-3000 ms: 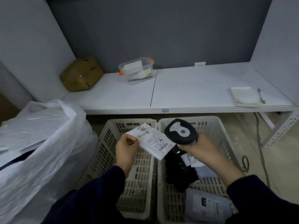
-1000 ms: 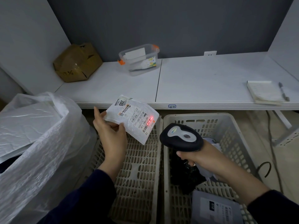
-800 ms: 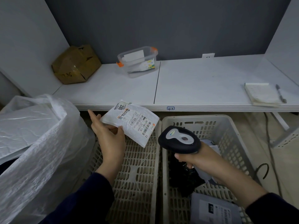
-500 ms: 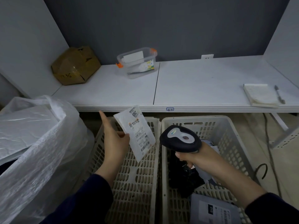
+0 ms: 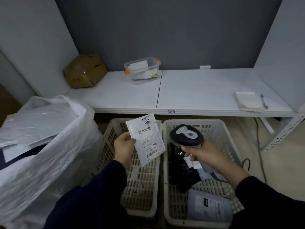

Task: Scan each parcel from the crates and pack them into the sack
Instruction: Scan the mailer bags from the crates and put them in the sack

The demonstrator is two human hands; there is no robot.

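Head cam view, so we're looking down at our own hands. Far left, the white sack point(image 5: 49, 162) stands open with flat pale parcels already in it. Up behind it, a cardboard box point(image 5: 85, 71) sits in the corner of the white shelf point(image 5: 198, 90). Our left hand point(image 5: 124, 145) pinches the white parcel point(image 5: 146, 139) by its left edge, label facing us, held up over the left crate point(image 5: 143, 187). A clear tub point(image 5: 142, 70) sits further back on the shelf. Our right hand point(image 5: 208, 156) is wrapped around the handle of the scanner point(image 5: 186, 135), hovering above the right crate point(image 5: 198, 120). That crate holds a black parcel point(image 5: 181, 171) and a grey parcel point(image 5: 209, 207). Far right, there's a notepad point(image 5: 249, 103) with a pen point(image 5: 264, 103) beside it.
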